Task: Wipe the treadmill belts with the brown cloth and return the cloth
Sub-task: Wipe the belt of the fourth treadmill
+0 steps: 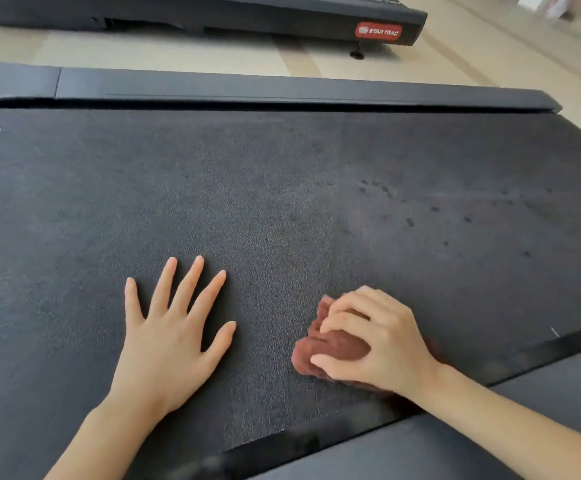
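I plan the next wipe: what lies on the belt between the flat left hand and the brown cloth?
Nothing: the head view shows bare belt between left hand and brown cloth.

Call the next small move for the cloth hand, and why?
Probably sweep the right hand and cloth rightward and up the belt toward the dark spots; they sit just beyond the cloth, while the left hand lies flat as a brace.

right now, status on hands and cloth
Left hand flat, empty on belt. Right hand clamps brown cloth to belt. Dark spots ahead.
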Demonstrator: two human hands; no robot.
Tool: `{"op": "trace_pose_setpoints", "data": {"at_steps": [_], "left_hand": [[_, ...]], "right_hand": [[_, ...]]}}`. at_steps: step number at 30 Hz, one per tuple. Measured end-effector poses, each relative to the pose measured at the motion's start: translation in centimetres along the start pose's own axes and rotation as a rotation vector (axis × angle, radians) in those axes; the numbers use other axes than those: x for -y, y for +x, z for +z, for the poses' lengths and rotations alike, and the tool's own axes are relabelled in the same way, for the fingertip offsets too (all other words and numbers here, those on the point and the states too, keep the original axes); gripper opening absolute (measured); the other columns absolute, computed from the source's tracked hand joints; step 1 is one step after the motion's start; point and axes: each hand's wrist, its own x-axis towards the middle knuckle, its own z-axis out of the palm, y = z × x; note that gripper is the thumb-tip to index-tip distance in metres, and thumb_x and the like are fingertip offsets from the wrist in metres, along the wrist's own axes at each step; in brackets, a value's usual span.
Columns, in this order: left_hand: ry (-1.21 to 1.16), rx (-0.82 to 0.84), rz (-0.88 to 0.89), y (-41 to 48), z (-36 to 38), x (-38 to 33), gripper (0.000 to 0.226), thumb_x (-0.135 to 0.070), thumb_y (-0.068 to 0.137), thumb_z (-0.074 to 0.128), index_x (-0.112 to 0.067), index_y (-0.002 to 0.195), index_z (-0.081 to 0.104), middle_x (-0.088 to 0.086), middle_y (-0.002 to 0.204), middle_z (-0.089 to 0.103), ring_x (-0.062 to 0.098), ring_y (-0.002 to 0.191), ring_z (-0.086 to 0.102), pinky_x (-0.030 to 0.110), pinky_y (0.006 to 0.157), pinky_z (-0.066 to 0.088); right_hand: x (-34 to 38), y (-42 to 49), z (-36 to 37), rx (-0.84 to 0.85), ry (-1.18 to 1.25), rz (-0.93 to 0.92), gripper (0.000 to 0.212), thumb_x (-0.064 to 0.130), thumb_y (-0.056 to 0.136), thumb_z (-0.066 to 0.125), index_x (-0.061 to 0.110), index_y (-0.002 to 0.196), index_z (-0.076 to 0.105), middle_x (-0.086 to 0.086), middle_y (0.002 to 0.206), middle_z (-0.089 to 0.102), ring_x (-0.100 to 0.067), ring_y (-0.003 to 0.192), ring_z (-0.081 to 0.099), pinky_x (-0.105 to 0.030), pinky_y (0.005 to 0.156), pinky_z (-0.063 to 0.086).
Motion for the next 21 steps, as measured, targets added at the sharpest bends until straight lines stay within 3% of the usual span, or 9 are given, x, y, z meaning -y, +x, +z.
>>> {"op": "trace_pose_setpoints", "data": {"at_steps": [5, 9, 16, 21], "left_hand": [[0.009, 0.001, 0.042, 0.2, -0.1, 0.5, 0.068, -0.057, 0.085, 0.026, -0.02, 0.14, 0.042, 0.005, 0.15, 0.033, 0.034, 0.141, 0.022, 0.066, 0.108, 0.015], [0.021, -0.002, 0.169, 2.2, -0.7, -0.3, 0.072, -0.058, 0.086, 0.022, -0.017, 0.142, 0.038, 0.0, 0.153, 0.024, 0.025, 0.143, 0.015, 0.058, 0.113, 0.013], [-0.016, -0.024, 0.298, 8.0, -0.1, -5.3, 0.084, -0.064, 0.081, 0.002, -0.017, 0.149, 0.01, 0.002, 0.158, 0.005, 0.017, 0.145, -0.005, 0.044, 0.116, -0.009], [0.026, -0.004, 0.41, 9.3, 2.2, -7.1, 0.085, -0.067, 0.078, -0.006, -0.022, 0.149, 0.004, 0.001, 0.158, -0.001, 0.016, 0.144, -0.012, 0.044, 0.116, -0.011]], "right_hand": [[-6.9, 7.8, 1.7, 0.004, -0.164, 0.289, 0.029, 0.053, 0.071, 0.074, 0.025, 0.08, 0.069, 0.008, 0.085, 0.066, -0.015, 0.082, 0.059, -0.029, 0.071, 0.048], [-11.1, 12.3, 3.3, 0.019, -0.265, 0.464, 0.03, 0.058, 0.076, 0.064, 0.03, 0.089, 0.066, 0.008, 0.093, 0.063, -0.015, 0.095, 0.057, -0.028, 0.074, 0.042], [-7.6, 4.9, -0.4, -0.024, -0.209, 0.364, 0.034, 0.053, 0.073, 0.07, 0.021, 0.083, 0.068, 0.005, 0.088, 0.067, -0.019, 0.08, 0.058, -0.03, 0.07, 0.045], [-3.7, -4.0, -4.6, 0.013, -0.198, 0.332, 0.035, 0.055, 0.074, 0.068, 0.02, 0.081, 0.068, 0.009, 0.087, 0.063, -0.011, 0.08, 0.053, -0.028, 0.075, 0.045]]}}
